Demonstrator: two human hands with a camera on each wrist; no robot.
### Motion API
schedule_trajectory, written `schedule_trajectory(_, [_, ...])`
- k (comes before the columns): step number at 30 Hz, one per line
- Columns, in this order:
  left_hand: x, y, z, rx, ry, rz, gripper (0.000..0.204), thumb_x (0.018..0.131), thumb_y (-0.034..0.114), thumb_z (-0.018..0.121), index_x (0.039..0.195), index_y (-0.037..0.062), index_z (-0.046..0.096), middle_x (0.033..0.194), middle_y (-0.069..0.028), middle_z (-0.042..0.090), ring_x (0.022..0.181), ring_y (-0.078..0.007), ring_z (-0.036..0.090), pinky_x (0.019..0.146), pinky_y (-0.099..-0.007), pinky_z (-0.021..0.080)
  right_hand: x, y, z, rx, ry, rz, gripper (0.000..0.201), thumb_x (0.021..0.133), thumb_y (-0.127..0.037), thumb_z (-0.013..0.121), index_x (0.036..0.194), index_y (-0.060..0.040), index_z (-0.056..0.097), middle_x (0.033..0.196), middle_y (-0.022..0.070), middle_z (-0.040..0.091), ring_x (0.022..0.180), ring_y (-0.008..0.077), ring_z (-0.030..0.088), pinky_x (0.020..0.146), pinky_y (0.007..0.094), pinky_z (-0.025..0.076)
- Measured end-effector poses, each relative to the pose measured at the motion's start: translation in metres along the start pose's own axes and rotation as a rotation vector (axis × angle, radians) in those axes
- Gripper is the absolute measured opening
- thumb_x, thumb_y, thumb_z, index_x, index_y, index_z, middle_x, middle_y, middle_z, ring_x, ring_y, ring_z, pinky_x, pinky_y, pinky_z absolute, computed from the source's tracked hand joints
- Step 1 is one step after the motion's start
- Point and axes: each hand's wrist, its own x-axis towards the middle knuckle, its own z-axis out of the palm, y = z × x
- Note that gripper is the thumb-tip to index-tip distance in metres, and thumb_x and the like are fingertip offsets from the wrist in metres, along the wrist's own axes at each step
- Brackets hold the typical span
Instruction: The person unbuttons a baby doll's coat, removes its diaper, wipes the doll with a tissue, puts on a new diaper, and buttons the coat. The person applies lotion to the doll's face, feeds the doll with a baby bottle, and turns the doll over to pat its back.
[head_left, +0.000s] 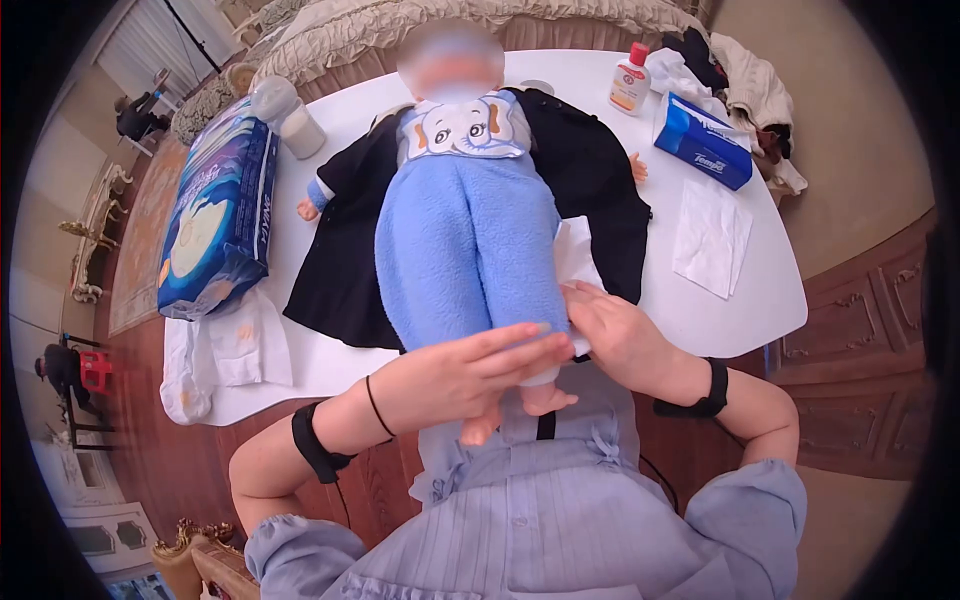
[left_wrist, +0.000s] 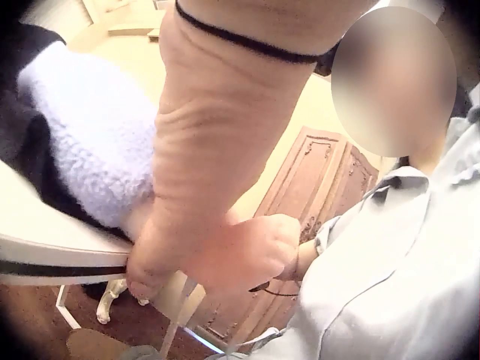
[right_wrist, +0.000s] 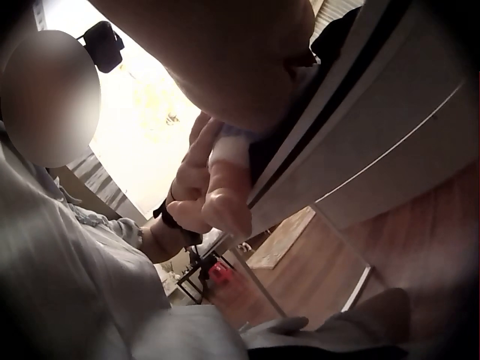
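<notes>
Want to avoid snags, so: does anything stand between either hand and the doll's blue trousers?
Nothing visible stands between the left hand and the blue trousers, which it overlaps in the head view. A white cloth or tissue beside the trousers reaches the right hand; whether it separates them is unclear.

1. Home, apparently a bedroom.
2. Ruffled bedspread (head_left: 345, 55) hangs beyond the white table (head_left: 725, 320).
3. Patterned rug (head_left: 150, 260) lies on reddish wooden floor (head_left: 140, 375).
4. Carved wooden door panels (head_left: 850, 335) stand to the right.
5. Gilt, scrolled furniture (head_left: 182, 568) shows at lower left.
</notes>
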Motion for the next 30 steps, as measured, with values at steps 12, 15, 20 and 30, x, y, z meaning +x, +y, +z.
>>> schedule_trajectory(12, [-0.004, 0.007, 0.018, -0.158, 0.064, 0.102, 0.075, 0.077, 0.037, 0.051, 0.142, 0.0002, 0.043, 0.144, -0.0146, 0.045, 0.139, -0.0255, 0.036, 0.121, -0.0388, 0.021, 0.006, -0.001, -0.006, -0.037, -0.039, 0.043, 0.043, 0.065, 0.006, 0.06, 0.108, 0.0051, 0.061, 0.129, 0.0201, 0.055, 0.115, 0.033, 0.054, 0.099, 0.044, 0.042])
schedule_trajectory(15, [-0.001, 0.003, 0.01, -0.157, 0.038, 0.133, 0.074, 0.077, 0.037, 0.051, 0.14, -0.0007, 0.044, 0.143, -0.0143, 0.046, 0.137, -0.0255, 0.038, 0.121, -0.0388, 0.021, 0.008, -0.002, -0.004, 0.004, -0.042, 0.109, 0.047, 0.062, 0.008, 0.059, 0.109, 0.0068, 0.06, 0.131, 0.0207, 0.052, 0.117, 0.0336, 0.052, 0.1, 0.044, 0.04])
schedule_trajectory(20, [0.001, 0.0, 0.005, -0.073, 0.017, 0.204, 0.073, 0.076, 0.036, 0.052, 0.138, -0.0008, 0.047, 0.142, -0.0133, 0.047, 0.136, -0.0257, 0.039, 0.121, -0.0392, 0.021, 0.01, 0.0, 0.0, -0.029, -0.036, 0.085, 0.047, 0.066, 0.006, 0.057, 0.112, 0.01, 0.058, 0.126, 0.0201, 0.054, 0.115, 0.0331, 0.052, 0.099, 0.0436, 0.04])
schedule_trajectory(30, [0.001, 0.003, 0.029, -0.244, 0.2, 0.159, 0.068, 0.076, 0.034, 0.053, 0.134, -0.0006, 0.051, 0.133, -0.0131, 0.053, 0.132, -0.0279, 0.044, 0.12, -0.0394, 0.022, 0.011, 0.0, -0.004, -0.101, -0.079, 0.043, 0.045, 0.07, 0.0, 0.056, 0.114, 0.0099, 0.059, 0.126, 0.0192, 0.056, 0.11, 0.0308, 0.054, 0.095, 0.0408, 0.042])
